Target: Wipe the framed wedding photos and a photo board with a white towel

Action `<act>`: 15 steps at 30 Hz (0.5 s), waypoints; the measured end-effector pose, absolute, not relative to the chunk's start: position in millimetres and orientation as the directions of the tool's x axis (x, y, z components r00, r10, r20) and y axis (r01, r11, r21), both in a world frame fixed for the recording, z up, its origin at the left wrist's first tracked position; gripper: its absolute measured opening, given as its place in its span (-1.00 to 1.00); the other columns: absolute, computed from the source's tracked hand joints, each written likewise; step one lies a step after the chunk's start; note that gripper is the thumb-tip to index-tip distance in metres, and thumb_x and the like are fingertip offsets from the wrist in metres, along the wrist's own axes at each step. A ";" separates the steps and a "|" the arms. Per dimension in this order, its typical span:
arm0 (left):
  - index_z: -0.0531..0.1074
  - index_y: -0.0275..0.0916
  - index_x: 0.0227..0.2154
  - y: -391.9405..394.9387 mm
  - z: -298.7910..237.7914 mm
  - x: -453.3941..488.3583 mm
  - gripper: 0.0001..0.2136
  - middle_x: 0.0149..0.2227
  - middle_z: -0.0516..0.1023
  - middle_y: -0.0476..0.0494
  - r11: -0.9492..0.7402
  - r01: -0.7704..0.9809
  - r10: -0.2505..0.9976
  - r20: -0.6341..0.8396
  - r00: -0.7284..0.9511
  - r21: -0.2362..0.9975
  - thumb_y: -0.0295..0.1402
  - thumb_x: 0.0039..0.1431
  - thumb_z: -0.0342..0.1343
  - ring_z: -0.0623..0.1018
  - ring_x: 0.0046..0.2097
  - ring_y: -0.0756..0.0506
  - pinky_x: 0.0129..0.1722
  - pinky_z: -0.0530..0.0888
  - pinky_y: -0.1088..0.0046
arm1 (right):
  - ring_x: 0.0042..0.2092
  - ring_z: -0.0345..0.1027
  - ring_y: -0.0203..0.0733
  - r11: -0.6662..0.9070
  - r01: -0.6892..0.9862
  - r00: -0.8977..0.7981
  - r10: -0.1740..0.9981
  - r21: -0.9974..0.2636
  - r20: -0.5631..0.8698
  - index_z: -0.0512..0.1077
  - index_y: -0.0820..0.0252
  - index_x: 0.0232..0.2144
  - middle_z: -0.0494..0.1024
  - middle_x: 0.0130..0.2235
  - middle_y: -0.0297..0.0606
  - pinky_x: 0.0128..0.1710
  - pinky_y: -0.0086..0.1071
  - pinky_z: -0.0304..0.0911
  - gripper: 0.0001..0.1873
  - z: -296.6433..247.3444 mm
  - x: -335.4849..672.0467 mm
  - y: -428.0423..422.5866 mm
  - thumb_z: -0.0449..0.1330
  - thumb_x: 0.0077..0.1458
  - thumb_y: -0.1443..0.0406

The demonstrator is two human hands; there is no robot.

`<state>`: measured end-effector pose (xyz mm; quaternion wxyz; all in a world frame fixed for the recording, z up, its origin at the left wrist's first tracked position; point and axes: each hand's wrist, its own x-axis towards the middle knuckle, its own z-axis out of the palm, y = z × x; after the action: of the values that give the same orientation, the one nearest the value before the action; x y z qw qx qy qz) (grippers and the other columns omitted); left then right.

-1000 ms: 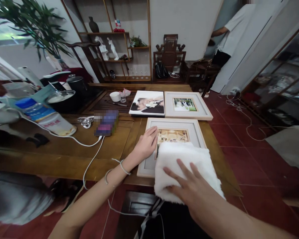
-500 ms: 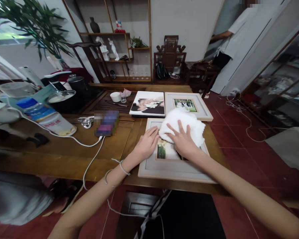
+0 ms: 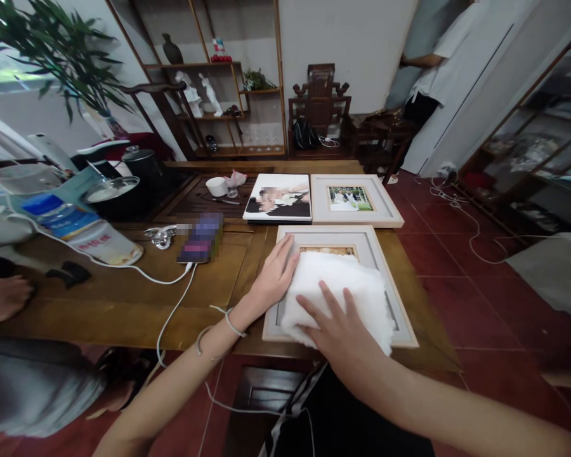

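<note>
A pale wooden picture frame (image 3: 379,252) lies flat at the near edge of a wooden table (image 3: 124,298). My left hand (image 3: 273,275) rests flat on the frame's left border, fingers stretched out. My right hand (image 3: 340,325) presses a fluffy white cloth (image 3: 342,285) down onto the frame's glass with fingers spread; the cloth covers most of the photo. Two more pictures lie further back: an unframed photo print (image 3: 278,197) and a second pale frame (image 3: 356,200).
On the table's left are a phone (image 3: 200,237) on a white charging cable (image 3: 171,279), keys (image 3: 160,236), a lying bottle (image 3: 76,228), and a tea tray with a white cup (image 3: 217,186). Another person's hand (image 3: 2,298) rests far left; someone in white (image 3: 438,63) stands at the back.
My right hand has drawn the cloth back from the frame's far end toward the near edge, after pushing it away half a second before. My left hand stayed on the frame.
</note>
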<state>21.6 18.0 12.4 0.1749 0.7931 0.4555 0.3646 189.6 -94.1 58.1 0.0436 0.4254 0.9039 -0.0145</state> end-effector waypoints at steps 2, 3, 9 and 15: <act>0.16 -0.35 0.21 17.5 12.2 22.4 -0.55 0.28 0.18 -0.33 -0.526 0.605 0.849 0.407 0.337 0.597 -0.22 0.37 -0.21 0.17 0.31 -0.15 0.30 0.13 0.18 | 0.27 -0.11 0.46 0.614 0.789 -0.612 0.789 0.028 -0.053 0.35 -0.12 0.11 0.04 0.32 -0.37 0.03 0.49 0.02 -0.43 55.2 209.0 -102.6 0.15 0.05 0.43; 0.17 -0.35 0.20 17.5 12.1 22.6 -0.56 0.28 0.18 -0.33 -0.528 0.610 0.848 0.402 0.345 0.591 -0.23 0.37 -0.20 0.17 0.31 -0.15 0.30 0.13 0.17 | 0.27 -0.10 0.45 0.604 0.796 -0.603 0.797 0.036 -0.037 0.37 -0.13 0.10 0.06 0.32 -0.38 0.03 0.47 0.04 -0.41 54.0 220.4 -105.7 0.15 0.02 0.45; 0.27 -0.36 0.13 19.2 11.0 23.6 -0.61 0.24 0.24 -0.38 -0.547 0.631 0.835 0.406 0.371 0.550 -0.25 0.35 -0.14 0.24 0.28 -0.21 0.27 0.19 0.11 | 0.29 -0.09 0.29 0.543 0.834 -0.549 0.834 0.093 0.058 0.51 -0.06 -0.09 0.13 0.29 -0.47 0.14 0.37 -0.04 -0.33 49.1 281.6 -115.6 0.06 -0.22 0.58; 0.32 -0.35 0.08 10.7 11.2 27.3 -0.65 0.24 0.22 -0.39 -0.569 0.664 0.819 0.409 0.403 0.485 -0.30 0.32 -0.08 0.21 0.28 -0.24 0.26 0.21 0.09 | 0.32 -0.24 0.30 0.507 0.860 -0.511 0.855 0.064 0.089 0.50 0.01 -0.08 0.09 0.31 -0.41 0.15 0.41 -0.15 -0.27 40.5 282.4 -123.6 0.01 -0.30 0.60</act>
<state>27.3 10.7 11.2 0.1234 0.8283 0.4476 0.3135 282.4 -123.6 40.5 -0.0230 0.4940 0.8677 0.0500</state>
